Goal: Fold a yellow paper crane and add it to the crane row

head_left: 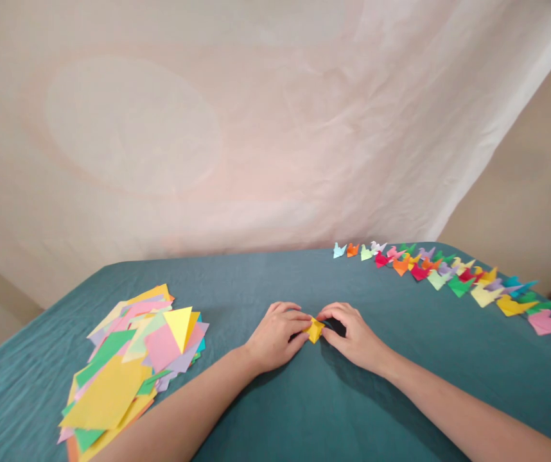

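Observation:
A small piece of folded yellow paper (314,331) lies between my two hands, low over the middle of the table. My left hand (280,333) grips its left side, fingers curled and thumb close beneath them. From the other side my right hand (352,333) pinches the right edge between thumb and index finger. The fingertips hide part of the paper, so its full shape cannot be made out.
Loose coloured paper sheets (112,391) lie in a heap at the left, a folded yellow sheet (179,326) on top. Rows of small folded paper birds (458,285) stand along the right back edge. A dark green cloth (256,276) covers the table; a pale sheet (275,128) hangs behind.

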### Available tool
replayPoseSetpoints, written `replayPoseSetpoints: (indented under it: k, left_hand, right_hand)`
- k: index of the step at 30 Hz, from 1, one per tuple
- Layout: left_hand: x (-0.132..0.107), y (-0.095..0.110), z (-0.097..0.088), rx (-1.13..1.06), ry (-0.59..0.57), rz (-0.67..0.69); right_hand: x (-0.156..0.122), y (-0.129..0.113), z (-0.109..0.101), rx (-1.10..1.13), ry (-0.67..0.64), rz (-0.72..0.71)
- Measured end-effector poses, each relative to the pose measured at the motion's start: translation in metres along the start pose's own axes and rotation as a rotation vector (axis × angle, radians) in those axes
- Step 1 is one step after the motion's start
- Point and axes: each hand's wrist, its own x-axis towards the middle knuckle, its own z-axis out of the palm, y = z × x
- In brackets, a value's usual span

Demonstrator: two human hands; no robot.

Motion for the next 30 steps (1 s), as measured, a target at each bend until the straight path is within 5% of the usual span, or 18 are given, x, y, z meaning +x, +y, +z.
replayPoseSetpoints:
  k: [30]
  left_hand:
    - [-0.0002,0.0006,0.0021,-0.019,0.017,0.019]
  right_hand:
    - [-0.0004,-0.0009,0.0025,-0.062,-0.011,0.025]
